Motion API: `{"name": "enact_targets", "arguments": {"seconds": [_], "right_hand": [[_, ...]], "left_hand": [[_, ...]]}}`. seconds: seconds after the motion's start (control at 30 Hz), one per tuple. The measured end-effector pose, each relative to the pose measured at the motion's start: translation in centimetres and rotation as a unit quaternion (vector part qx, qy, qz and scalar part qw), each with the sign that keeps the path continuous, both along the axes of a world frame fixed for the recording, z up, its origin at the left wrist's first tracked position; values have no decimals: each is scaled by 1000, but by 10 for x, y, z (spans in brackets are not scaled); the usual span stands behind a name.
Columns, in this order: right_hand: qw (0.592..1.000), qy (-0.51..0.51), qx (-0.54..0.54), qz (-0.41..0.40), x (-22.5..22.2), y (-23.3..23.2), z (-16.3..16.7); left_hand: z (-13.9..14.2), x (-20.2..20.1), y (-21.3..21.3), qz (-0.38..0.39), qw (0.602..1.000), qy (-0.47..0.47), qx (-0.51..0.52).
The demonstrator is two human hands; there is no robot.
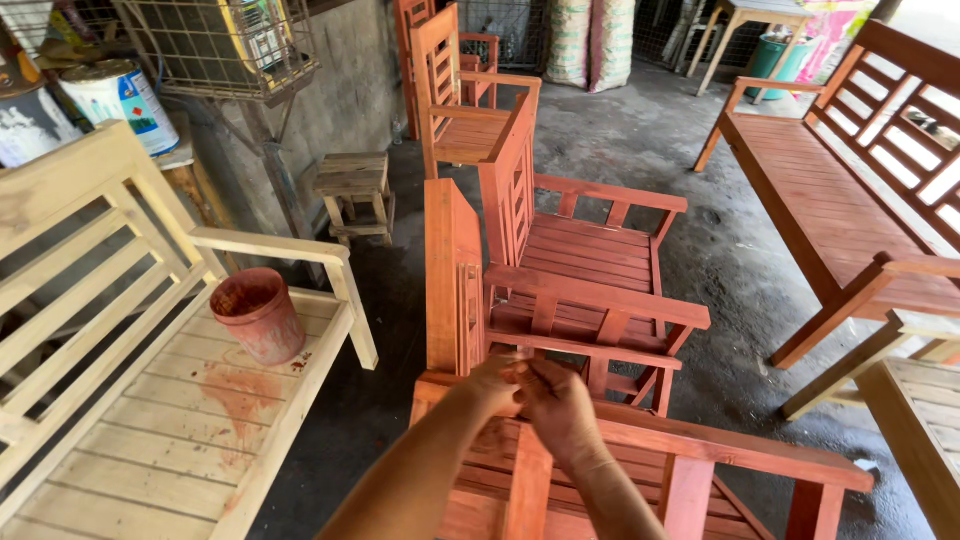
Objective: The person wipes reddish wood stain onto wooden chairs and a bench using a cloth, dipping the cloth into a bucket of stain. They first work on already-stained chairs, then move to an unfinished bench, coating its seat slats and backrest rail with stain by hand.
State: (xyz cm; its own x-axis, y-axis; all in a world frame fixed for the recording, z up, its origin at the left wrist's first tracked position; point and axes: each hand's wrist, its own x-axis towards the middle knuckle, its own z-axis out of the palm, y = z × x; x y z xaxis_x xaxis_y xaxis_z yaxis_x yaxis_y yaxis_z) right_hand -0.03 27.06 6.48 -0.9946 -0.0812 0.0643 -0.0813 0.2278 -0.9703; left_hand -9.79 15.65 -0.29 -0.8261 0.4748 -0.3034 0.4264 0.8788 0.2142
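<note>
The left hand (490, 385) and the right hand (558, 408) meet above the armrest of the nearest stained chair (700, 445), fingers curled in against each other; whether they pinch something small between them I cannot tell, since nothing shows past the knuckles. Both hands look tinted with the same reddish stain as the wood.

On the far left stands an unstained bench (150, 440) of pale wood, its seat slats blotched red, and on it, near the armrest, a stain-smeared bucket (258, 315). Behind the bench sit two paint cans (118, 100) on a ledge, and a small wooden stool (355, 195) stands by the wall. In the middle a row of stained armchairs (590, 255) runs away from the viewer, the closest one just under the hands. To the right a long stained bench (840, 200) stands well apart across the wet concrete floor (720, 250), with a corner of more pale furniture (915, 410) at the lower right.

By my judgement the staining is paused: the hands are busy with each other, perhaps rubbing or adjusting something, not on the wood. Going back to the chair would call for freeing one hand first
</note>
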Motion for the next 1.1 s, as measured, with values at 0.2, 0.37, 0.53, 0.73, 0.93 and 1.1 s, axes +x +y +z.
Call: {"name": "enact_targets", "arguments": {"seconds": [0.2, 0.37, 0.53, 0.73, 0.93, 1.1], "right_hand": [[997, 54, -24, 46, 0, -27, -15], [993, 9, 116, 20, -7, -27, -15], [1000, -6, 14, 14, -19, 3, -30], [999, -29, 24, -1, -26, 54, -51], [999, -25, 40, 18, -25, 98, -64], [998, -15, 32, 53, -34, 109, -67]], "left_hand": [[-11, -6, -68, 140, 989, -36, -28], [-49, -16, -61, 212, 976, -52, 25], [-71, -26, -15, 305, 873, -217, 312], [-75, -6, 49, 108, 993, -19, 38], [-98, 0, 123, 137, 970, -56, 190], [-107, -3, 124, 174, 962, -56, 203]]}}
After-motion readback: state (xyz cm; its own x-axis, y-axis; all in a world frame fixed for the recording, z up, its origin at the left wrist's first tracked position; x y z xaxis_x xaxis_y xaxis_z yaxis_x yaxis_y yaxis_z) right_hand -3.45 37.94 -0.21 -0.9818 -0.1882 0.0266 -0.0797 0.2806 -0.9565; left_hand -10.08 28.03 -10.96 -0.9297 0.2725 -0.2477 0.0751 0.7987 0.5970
